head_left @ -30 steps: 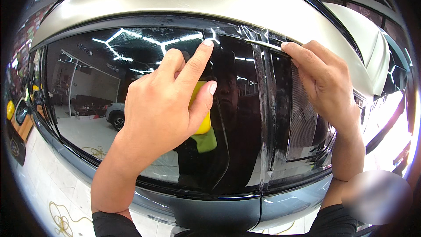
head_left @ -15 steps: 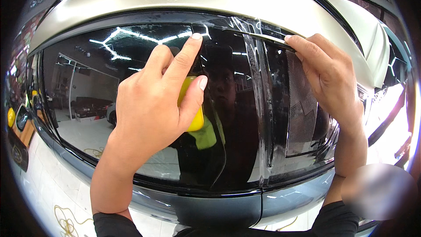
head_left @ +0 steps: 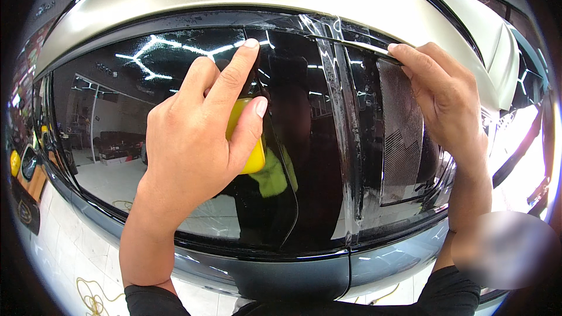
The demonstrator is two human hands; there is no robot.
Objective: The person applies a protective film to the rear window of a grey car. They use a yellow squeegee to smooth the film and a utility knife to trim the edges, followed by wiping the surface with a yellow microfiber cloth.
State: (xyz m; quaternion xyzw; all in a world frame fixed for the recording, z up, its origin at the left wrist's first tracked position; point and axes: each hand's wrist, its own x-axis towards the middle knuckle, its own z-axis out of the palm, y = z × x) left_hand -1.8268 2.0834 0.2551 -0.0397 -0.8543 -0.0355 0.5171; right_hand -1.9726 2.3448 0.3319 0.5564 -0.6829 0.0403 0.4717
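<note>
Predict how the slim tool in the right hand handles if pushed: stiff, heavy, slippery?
The slim tool is probably stiff: it runs nearly straight out from the right hand with no visible sag. It looks light for its length, given how thin it is. Its shiny silvery stretch may be slippery, though its material is unclear.

Head-worn fisheye, downward over hands (head_left: 190, 122)

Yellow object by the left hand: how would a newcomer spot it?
Find the dark car window, then the left hand before it. The yellow object shows behind that hand's thumb, partly hidden; its bright yellow and rounded corner set it apart from the duller green patch below.
</note>
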